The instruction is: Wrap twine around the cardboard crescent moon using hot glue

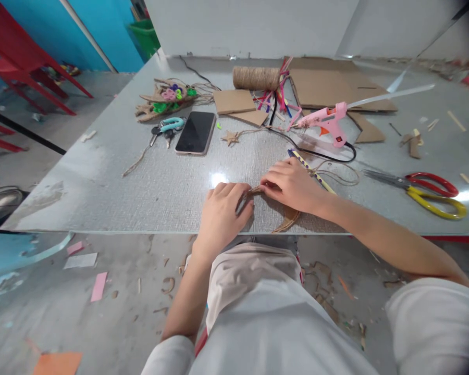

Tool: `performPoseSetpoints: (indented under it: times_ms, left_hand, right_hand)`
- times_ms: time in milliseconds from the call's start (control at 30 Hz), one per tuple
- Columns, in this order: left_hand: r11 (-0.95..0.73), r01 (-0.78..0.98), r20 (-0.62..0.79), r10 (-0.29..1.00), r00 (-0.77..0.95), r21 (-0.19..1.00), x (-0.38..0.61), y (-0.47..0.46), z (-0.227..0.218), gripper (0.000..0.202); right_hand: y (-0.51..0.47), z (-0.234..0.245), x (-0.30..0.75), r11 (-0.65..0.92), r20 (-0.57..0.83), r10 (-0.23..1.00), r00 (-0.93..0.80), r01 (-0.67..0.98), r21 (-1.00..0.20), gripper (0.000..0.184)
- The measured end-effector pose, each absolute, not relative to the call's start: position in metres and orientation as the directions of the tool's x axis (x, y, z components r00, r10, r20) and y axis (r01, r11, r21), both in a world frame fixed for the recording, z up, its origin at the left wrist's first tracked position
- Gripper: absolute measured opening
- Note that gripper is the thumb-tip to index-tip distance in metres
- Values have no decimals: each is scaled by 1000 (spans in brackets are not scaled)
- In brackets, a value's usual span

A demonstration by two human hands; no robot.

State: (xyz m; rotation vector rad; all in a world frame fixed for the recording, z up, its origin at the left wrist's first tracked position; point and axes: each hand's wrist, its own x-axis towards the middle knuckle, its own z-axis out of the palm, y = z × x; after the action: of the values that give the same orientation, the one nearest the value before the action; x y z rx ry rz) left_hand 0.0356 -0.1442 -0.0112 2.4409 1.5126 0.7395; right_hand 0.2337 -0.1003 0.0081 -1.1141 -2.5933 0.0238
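Note:
Close to the table's front edge, my left hand (224, 211) and my right hand (293, 182) pinch neighbouring spots on a curved strip of brown cardboard (290, 217). What looks like twine runs along its rim. One tapering end shows below my right wrist; the fingers cover much of the rest. Past my right hand lie a pencil (320, 179) with a dotted pattern and a loose loop of twine (342, 174). A small star (231, 137) on a length of twine rests farther back. The pink glue gun (328, 125) lies behind my right hand, a glue stick in its back.
Scissors (418, 190) with red and yellow handles lie at right. A phone (196, 133), keys (168, 130), driftwood with coloured flowers (166, 99), a twine spool (256, 78) and cardboard sheets (336, 80) stand farther back. The black cord (316, 154) crosses the tabletop. Scraps litter the floor.

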Motion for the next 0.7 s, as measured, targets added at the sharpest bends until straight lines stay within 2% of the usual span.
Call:
performPoseSetpoints:
  times_ms: [467, 600, 700]
  left_hand:
    - [-543, 783, 345, 829, 441, 303, 38, -146, -11, 24]
    - [-530, 801, 340, 834, 434, 278, 39, -147, -10, 23]
    - [-523, 811, 343, 836, 428, 262, 40, -148, -10, 23]
  right_hand:
    - [-100, 6, 230, 677, 286, 730, -621, 717, -168, 19]
    - [-100, 8, 230, 657, 282, 750, -598, 722, -217, 17]
    - [-100, 10, 230, 629, 291, 777, -559, 719, -298, 12]
